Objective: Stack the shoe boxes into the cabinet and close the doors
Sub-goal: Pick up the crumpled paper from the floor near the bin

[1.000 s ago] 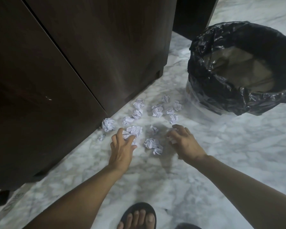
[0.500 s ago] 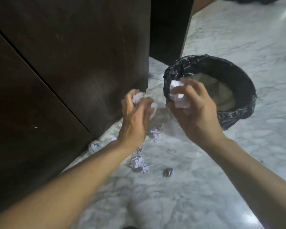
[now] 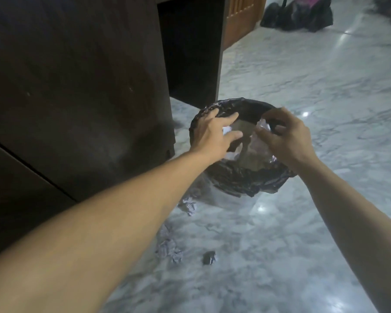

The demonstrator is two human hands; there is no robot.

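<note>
No shoe boxes are in view. The dark wooden cabinet [image 3: 77, 86] fills the left side, its doors shut. Both my hands hover over a bin lined with a black bag [image 3: 242, 177], which stands on the floor beside the cabinet's corner. My left hand [image 3: 212, 134] has its fingers spread and straight, with a white crumpled paper ball [image 3: 227, 129] loose just under them. My right hand [image 3: 287, 136] is curled, pinching another paper ball [image 3: 263, 127] between thumb and fingertips above the bin's opening.
Crumpled paper balls [image 3: 187, 205] [image 3: 167, 247] lie on the marble floor below my left forearm, with a small dark scrap [image 3: 209, 257] nearby. Black bags [image 3: 296, 16] sit far back right, beside a light wooden panel [image 3: 242, 14].
Both hands picked paper balls off the floor, rose and moved over the bin. The left hand has since spread its fingers and the view has tilted up.
</note>
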